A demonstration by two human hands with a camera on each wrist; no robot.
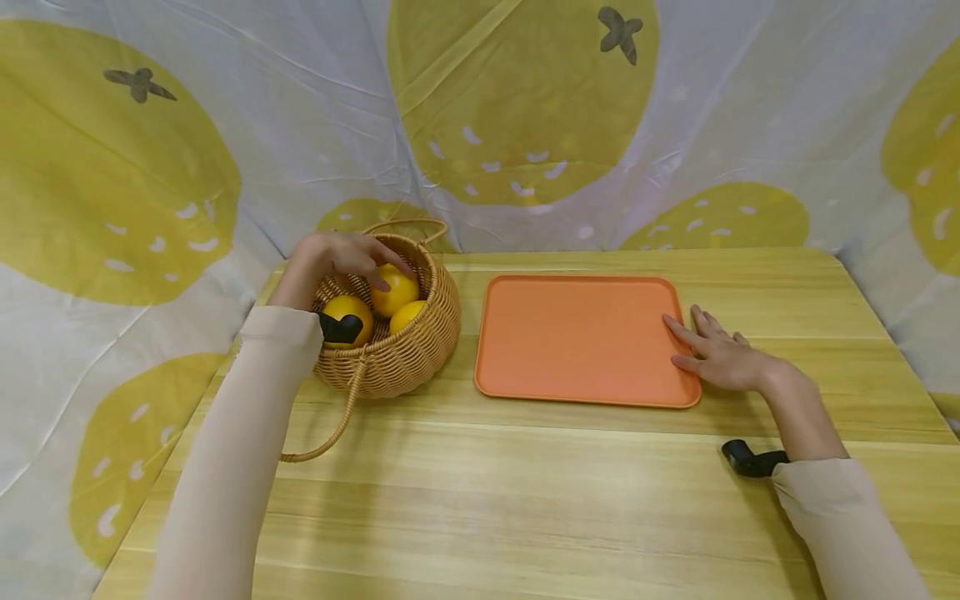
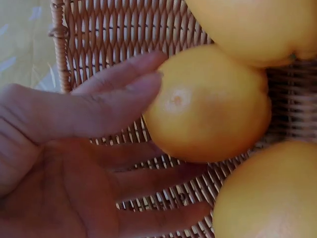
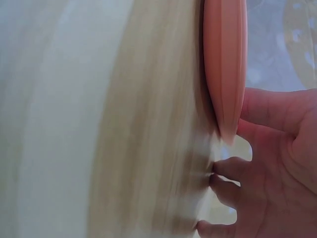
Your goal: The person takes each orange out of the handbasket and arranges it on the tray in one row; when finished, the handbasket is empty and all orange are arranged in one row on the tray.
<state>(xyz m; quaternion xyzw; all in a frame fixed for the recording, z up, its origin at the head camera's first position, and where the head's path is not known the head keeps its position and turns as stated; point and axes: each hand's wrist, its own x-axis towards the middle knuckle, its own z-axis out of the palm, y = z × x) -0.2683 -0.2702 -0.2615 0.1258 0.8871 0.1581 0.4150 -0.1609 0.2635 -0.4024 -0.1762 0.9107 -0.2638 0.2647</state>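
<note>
My left hand reaches into a wicker basket at the left of the table. Its fingers are spread about an orange. In the left wrist view the thumb and forefinger meet the fruit's near end, while the other fingers stretch out below it. Two more oranges lie beside it, one at the lower right and one at the upper right. My right hand rests at the right end of an orange rectangular tray, fingers extended and touching the rim, some tips on the table.
The basket's two handles lean outward, and the front handle hangs down towards the table. Pale wooden boards make up the table. A fruit-print cloth hangs behind it. Each wrist carries a black camera mount.
</note>
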